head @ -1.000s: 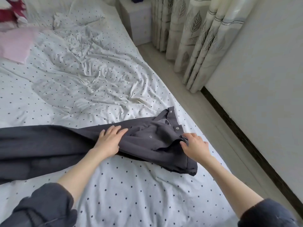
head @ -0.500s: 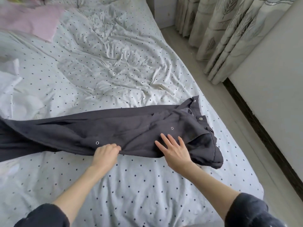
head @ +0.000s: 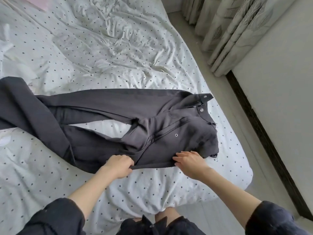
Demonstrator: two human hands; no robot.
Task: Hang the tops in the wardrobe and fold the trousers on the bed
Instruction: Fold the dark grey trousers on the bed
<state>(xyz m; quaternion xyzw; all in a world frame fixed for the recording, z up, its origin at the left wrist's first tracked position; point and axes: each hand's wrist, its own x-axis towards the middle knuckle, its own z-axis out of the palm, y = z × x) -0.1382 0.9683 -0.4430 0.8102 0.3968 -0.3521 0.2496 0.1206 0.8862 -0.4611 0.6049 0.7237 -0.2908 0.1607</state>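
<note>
While left hand (head: 118,166) pinches the trousers' (head: 169,133) near edge, right hand (head: 190,161) presses flat.

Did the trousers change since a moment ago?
Yes. The trousers were bunched in one long strip; now the legs lie spread apart, with dotted bed sheet showing between them. The waist still lies at the bed's right edge, by the curtains.

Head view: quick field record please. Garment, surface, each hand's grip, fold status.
garment: dark grey trousers, spread out, legs apart
surface: polka-dot bed sheet
waistband: toward bed's right edge, button undone
left hand: grip pinching near hem edge
right hand: fingers flat on the fabric
fold status: not yet folded
background: leaf-print curtains
</note>
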